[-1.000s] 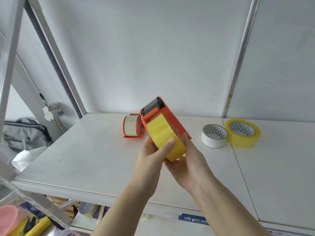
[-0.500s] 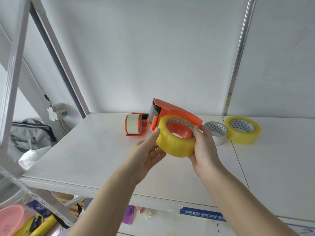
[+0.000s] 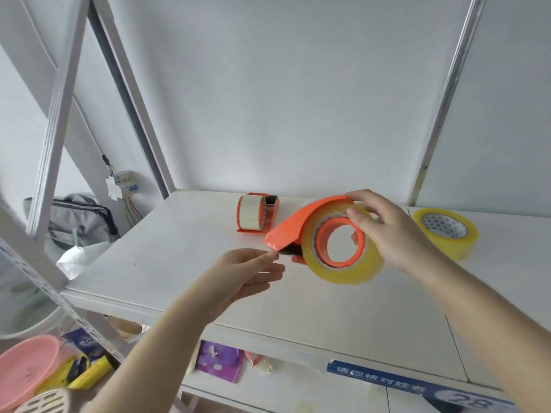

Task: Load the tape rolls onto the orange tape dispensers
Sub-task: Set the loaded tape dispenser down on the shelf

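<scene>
Dispenser (image 3: 258,212) holding pale tape stands far left on the white bench (image 3: 179,263). The left hand (image 3: 247,271) pinches the near tip of a second orange dispenser (image 3: 293,226). A yellow roll (image 3: 351,269) sits on its hub, gripped by the right hand (image 3: 390,231). Another yellow roll (image 3: 447,232) lies far right.

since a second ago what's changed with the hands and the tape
The yellow roll now sits around the hub of the held dispenser, turned side-on. The right hand grips it from above; the left hand has let go and pinches at its front end. The loaded dispenser and spare yellow roll stayed put.
</scene>
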